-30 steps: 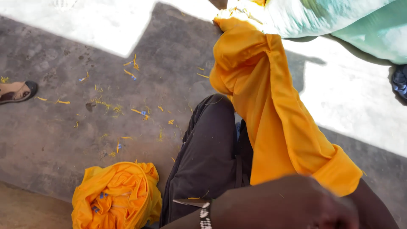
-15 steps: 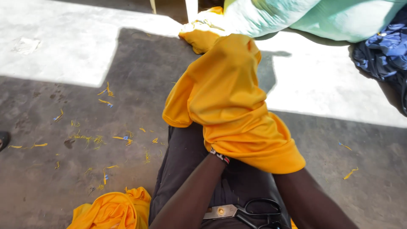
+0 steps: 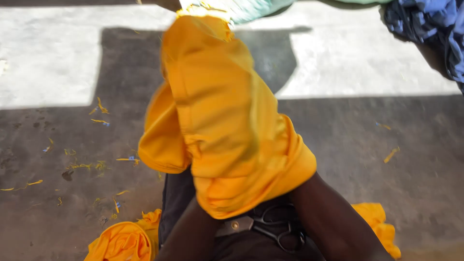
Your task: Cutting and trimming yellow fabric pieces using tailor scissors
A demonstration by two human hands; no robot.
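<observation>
At the far left the concrete floor [image 3: 53,63] lies half in sun and half in shade, strewn with small yellow and blue fabric scraps [image 3: 99,108]; nearer the person, at the lower left, a bunched heap of yellow cloth [image 3: 121,241] rests on the floor beside the dark trouser leg [image 3: 176,203]; the left forearm [image 3: 191,234] rises from the bottom edge and disappears under the hem of the yellow garment [image 3: 217,121], so the left hand is hidden and whether its grip is closed on the fabric cannot be told. The garment stands in the middle of the view, its long axis running away from the person, from the wide hem over the lap up to a narrow top near a pale green cloth [image 3: 251,7]; it lies directly ahead of and over both hands, draped on them like a sleeve. On the lap below it rest black-handled scissors [image 3: 275,229], untouched by either hand. The right forearm [image 3: 333,217] enters the hem likewise; the right hand is covered too, its grip not visible; both arms seem equally deep inside. At the lower right another yellow piece [image 3: 382,227] lies on the floor, and blue cloth [image 3: 430,29] sits at the upper right.
</observation>
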